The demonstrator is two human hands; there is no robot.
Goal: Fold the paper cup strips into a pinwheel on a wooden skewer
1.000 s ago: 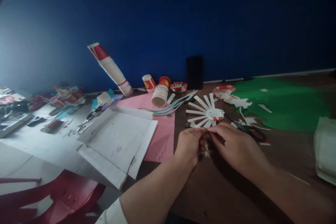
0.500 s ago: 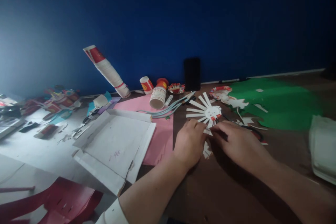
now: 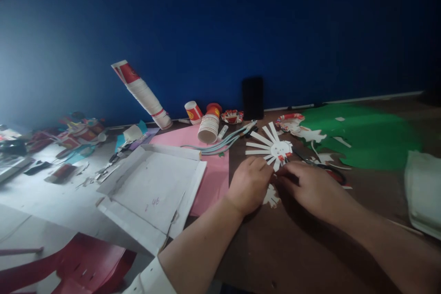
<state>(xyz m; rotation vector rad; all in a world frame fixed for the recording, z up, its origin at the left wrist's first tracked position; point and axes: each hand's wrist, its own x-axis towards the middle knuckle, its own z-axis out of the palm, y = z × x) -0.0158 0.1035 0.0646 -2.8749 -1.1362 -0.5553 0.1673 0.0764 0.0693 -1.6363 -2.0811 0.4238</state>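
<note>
A paper cup cut into strips (image 3: 280, 148) lies spread out like a sun, white side up, with a few red patches near its centre. My left hand (image 3: 251, 184) is closed at its near edge, fingers curled over the strips there. From the other side my right hand (image 3: 306, 181) pinches at the same spot, its fingertips meeting those of the left. The strip end between them is mostly hidden by the fingers. Below the hands a small ragged white paper scrap (image 3: 272, 196) rests on the brown table (image 3: 275, 248).
Left of the hands lies a white cardboard box lid (image 3: 148, 193) on pink paper (image 3: 215, 183). Behind stand stacked paper cups (image 3: 208, 127), a leaning cup stack (image 3: 143, 96), grey cables (image 3: 220, 144) and a black phone-like slab (image 3: 252, 97). Green paper (image 3: 372, 135) and scissors (image 3: 332, 172) are at right.
My fingertips have drawn closer together, and the white strip piece that showed between them is now mostly covered. The view has shifted slightly.
</note>
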